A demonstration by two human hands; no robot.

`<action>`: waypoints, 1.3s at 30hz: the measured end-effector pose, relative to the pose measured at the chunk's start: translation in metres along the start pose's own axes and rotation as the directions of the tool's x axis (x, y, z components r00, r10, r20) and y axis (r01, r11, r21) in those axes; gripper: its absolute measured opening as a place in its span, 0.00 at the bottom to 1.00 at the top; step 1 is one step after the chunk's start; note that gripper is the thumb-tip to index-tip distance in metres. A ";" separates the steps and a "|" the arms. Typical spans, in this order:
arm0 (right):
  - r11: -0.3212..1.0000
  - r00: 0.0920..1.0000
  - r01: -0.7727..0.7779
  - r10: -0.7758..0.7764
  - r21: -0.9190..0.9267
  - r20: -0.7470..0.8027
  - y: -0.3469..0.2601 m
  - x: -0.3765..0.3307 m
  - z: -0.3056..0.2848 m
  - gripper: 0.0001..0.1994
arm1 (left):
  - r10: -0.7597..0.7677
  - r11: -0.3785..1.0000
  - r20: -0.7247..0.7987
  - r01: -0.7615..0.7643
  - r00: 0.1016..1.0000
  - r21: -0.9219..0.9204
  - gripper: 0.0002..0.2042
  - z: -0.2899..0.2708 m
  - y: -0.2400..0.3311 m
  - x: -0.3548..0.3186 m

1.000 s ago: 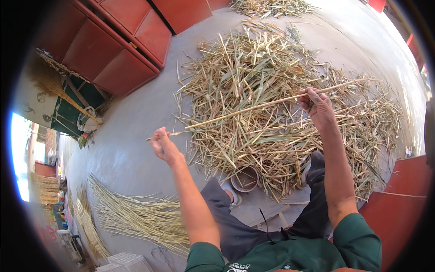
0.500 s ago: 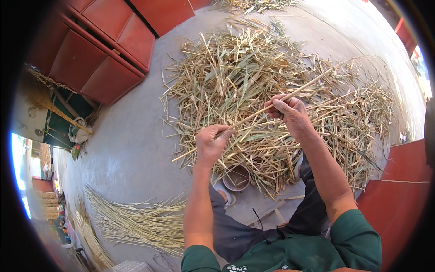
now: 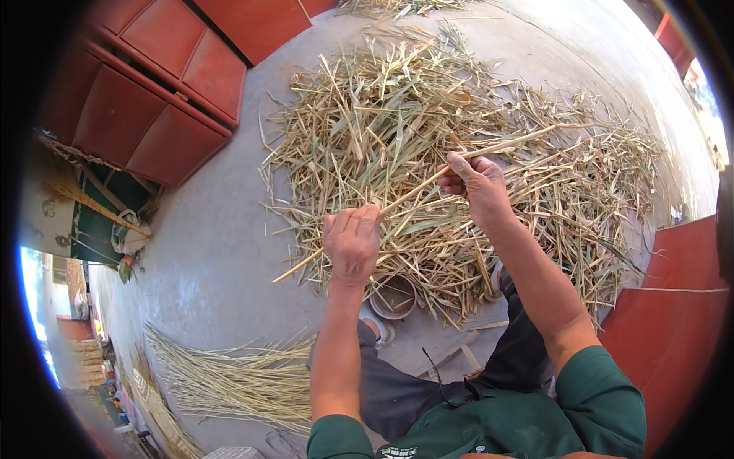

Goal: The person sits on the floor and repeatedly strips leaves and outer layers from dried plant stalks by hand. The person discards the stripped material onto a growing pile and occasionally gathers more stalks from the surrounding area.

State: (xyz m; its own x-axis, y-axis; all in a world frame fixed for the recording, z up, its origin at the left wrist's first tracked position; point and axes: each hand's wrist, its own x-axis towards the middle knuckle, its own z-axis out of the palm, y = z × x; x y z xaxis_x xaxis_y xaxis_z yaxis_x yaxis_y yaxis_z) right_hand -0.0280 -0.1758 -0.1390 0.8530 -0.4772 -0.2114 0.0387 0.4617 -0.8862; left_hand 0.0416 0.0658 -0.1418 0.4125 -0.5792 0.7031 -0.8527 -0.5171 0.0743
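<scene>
Just a slender tan stalk (image 3: 414, 193) in fingers (image 3: 449, 186) above ragged straw (image 3: 382, 115)

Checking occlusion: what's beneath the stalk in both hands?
Mostly the loose straw pile, with grey floor under the left end of the stalk. What the left hand and right hand cover can't be seen.

left hand (image 3: 352, 242) + right hand (image 3: 480, 183): gripping stalk (image 3: 415, 191) | straw heap (image 3: 382, 122) below

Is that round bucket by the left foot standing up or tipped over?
Standing up: the bucket's round mouth faces up toward the camera, so you can look down inside it.
</scene>
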 end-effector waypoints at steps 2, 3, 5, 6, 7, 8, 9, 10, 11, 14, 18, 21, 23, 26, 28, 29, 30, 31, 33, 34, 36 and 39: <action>0.998 0.998 -0.056 0.056 0.010 -0.030 0.000 0.001 -0.002 0.13 | 0.025 1.000 -0.017 -0.025 1.000 -0.015 0.09 -0.007 0.008 0.005; 0.995 0.994 -0.094 0.095 0.024 -0.050 -0.001 0.003 -0.004 0.14 | 0.037 0.999 -0.025 -0.038 0.999 -0.022 0.09 -0.012 0.014 0.009; 0.988 0.985 -0.151 0.154 0.045 -0.079 0.000 0.007 -0.007 0.14 | 0.026 0.993 -0.124 -0.040 0.992 -0.114 0.08 -0.023 0.026 0.018; 0.984 0.981 -0.168 0.172 0.051 -0.089 0.003 0.011 -0.011 0.14 | 0.015 0.986 -0.172 -0.043 0.985 -0.161 0.07 -0.027 0.031 0.020; 0.981 0.977 -0.184 0.189 0.056 -0.099 0.005 0.016 -0.015 0.14 | -0.155 0.958 -0.183 0.103 0.971 -0.266 0.07 -0.031 0.031 0.017; 0.981 0.976 -0.188 0.191 0.037 -0.105 0.005 0.020 -0.019 0.13 | -0.322 0.898 -0.175 0.242 0.930 -0.368 0.07 -0.037 0.029 0.013; 0.991 0.984 -0.136 0.135 -0.002 -0.118 0.006 0.021 -0.022 0.13 | -0.480 0.806 -0.148 0.368 0.865 -0.464 0.06 -0.042 0.024 0.011; 0.995 0.989 -0.087 0.082 -0.040 -0.121 0.006 0.021 -0.020 0.13 | -0.624 0.693 -0.169 0.440 0.763 -0.571 0.06 -0.048 0.015 0.011; 0.996 0.992 -0.038 0.028 -0.077 -0.124 0.006 0.020 -0.019 0.13 | -0.750 0.561 -0.166 0.483 0.640 -0.672 0.06 -0.054 0.003 0.014; 0.994 0.994 -0.047 0.038 -0.094 -0.098 0.008 0.020 -0.021 0.13 | -0.503 0.863 -0.228 0.469 0.833 -0.191 0.10 -0.061 -0.025 0.017; 0.997 0.999 -0.037 0.035 -0.071 -0.037 0.014 0.012 -0.003 0.13 | -0.119 0.981 -0.045 0.124 0.992 0.151 0.16 -0.028 -0.016 0.024; 0.999 0.999 -0.041 0.041 -0.012 0.030 0.017 0.000 0.016 0.13 | -0.107 0.993 0.198 0.114 0.974 -0.027 0.13 -0.005 -0.009 0.010; 0.998 0.995 -0.067 0.068 -0.016 0.074 0.016 -0.003 0.017 0.12 | -0.139 0.981 0.305 0.173 0.942 -0.085 0.11 0.000 -0.007 0.004; 0.999 0.999 -0.046 0.045 -0.019 -0.017 0.000 0.002 -0.002 0.13 | -0.271 0.954 0.389 0.299 0.881 -0.012 0.09 -0.018 -0.028 0.000; 0.999 0.997 -0.022 0.019 -0.044 -0.079 -0.015 0.012 -0.027 0.13 | -0.357 0.926 0.442 0.375 0.823 0.048 0.08 -0.036 -0.052 -0.011; 0.998 0.994 -0.012 0.005 -0.066 -0.105 -0.019 0.015 -0.037 0.13 | -0.403 0.907 0.467 0.413 0.787 0.086 0.07 -0.043 -0.061 -0.018; 0.996 0.994 -0.013 0.003 -0.085 -0.110 -0.021 0.016 -0.042 0.13 | -0.405 0.903 0.466 0.423 0.787 0.071 0.07 -0.046 -0.065 -0.023; 0.994 0.993 -0.012 0.000 -0.106 -0.119 -0.024 0.016 -0.044 0.13 | -0.405 0.900 0.465 0.432 0.787 0.053 0.07 -0.047 -0.067 -0.025; 0.997 0.999 -0.025 0.023 -0.066 -0.043 -0.017 0.015 -0.037 0.13 | -0.362 0.900 0.443 0.431 0.820 -0.063 0.08 -0.042 -0.063 -0.025; 0.998 0.999 -0.036 0.036 -0.046 -0.002 -0.012 0.012 -0.031 0.13 | -0.323 0.895 0.417 0.418 0.849 -0.156 0.08 -0.033 -0.048 -0.014; 0.999 0.997 -0.026 0.028 -0.026 0.077 0.001 0.003 -0.016 0.12 | -0.274 0.888 0.381 0.385 0.883 -0.252 0.09 -0.014 -0.016 0.001; 0.998 0.992 -0.039 0.046 -0.053 0.121 0.004 -0.010 0.001 0.10 | -0.319 0.852 0.403 0.446 0.858 -0.276 0.09 -0.003 0.004 0.008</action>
State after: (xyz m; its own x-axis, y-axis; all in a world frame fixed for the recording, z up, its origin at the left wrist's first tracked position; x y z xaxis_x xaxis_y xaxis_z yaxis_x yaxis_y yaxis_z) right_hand -0.0356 -0.1687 -0.1402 0.9107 -0.3613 -0.2000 -0.0225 0.4401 -0.8977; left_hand 0.0400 0.0610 -0.1334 0.7548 -0.5863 0.2942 -0.6305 -0.5248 0.5718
